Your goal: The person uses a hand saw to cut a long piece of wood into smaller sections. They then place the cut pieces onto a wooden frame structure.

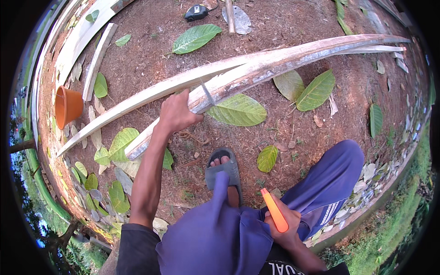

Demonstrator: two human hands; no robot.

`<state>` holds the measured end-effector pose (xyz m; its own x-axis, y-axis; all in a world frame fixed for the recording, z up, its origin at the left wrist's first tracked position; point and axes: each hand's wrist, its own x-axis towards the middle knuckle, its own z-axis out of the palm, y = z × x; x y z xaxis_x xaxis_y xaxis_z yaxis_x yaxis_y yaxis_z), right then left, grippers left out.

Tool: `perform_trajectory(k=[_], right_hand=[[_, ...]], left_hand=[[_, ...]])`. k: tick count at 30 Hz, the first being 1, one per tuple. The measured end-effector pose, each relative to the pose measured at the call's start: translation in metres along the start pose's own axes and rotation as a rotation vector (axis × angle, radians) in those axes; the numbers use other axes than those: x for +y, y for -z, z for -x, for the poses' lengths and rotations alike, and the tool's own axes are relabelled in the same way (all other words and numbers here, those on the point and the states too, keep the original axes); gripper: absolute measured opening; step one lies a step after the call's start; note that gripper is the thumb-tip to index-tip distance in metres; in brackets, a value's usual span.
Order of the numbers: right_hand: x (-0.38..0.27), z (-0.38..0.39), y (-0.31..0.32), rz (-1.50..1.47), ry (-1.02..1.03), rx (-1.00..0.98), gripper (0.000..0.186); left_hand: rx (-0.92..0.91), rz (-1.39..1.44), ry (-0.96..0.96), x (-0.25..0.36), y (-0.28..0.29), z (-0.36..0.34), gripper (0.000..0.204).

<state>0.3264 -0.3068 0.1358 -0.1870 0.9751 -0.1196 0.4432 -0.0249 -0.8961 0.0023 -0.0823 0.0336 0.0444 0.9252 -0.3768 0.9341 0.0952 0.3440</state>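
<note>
From my seat I judge this to be a steadying step: the left hand (175, 112) holds the thick piece of wood (270, 68) near its close end while the right hand (288, 222) has an orange tool (276, 214) at the ready, well apart from the wood. The thick wood lies slantwise above the brown ground (298, 137), running from beside the left hand up to the far right, with a thinner pale strip (123, 106) forking off to the left.

The left fingers are curled around the wood, thumb on the near side and the others over the far side, so I read them as closed on it, though their tips are hidden from me. Just beyond them a thin grey band (208, 93) crosses the wood; I can't tell whether it is a tie or something else. The right fingers are wrapped around the orange tool beside the bent knee (339, 160), its narrow end pointing forward; what kind of tool it is, I can't make out.

As I see it, the next move calls for a firm left hold and a careful reach with the right.
</note>
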Motion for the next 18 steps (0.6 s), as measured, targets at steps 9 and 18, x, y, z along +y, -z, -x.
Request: perform_trajectory(k=[9, 18], right_hand=[[0.013, -0.097, -0.039, -0.147, 0.029, 0.072, 0.05], [0.0, 0.015, 0.033, 0.149, 0.04, 0.01, 0.05]], left_hand=[[0.012, -0.043, 0.013, 0.004, 0.023, -0.026, 0.07], [0.086, 0.103, -0.061, -0.013, -0.006, -0.016, 0.074]])
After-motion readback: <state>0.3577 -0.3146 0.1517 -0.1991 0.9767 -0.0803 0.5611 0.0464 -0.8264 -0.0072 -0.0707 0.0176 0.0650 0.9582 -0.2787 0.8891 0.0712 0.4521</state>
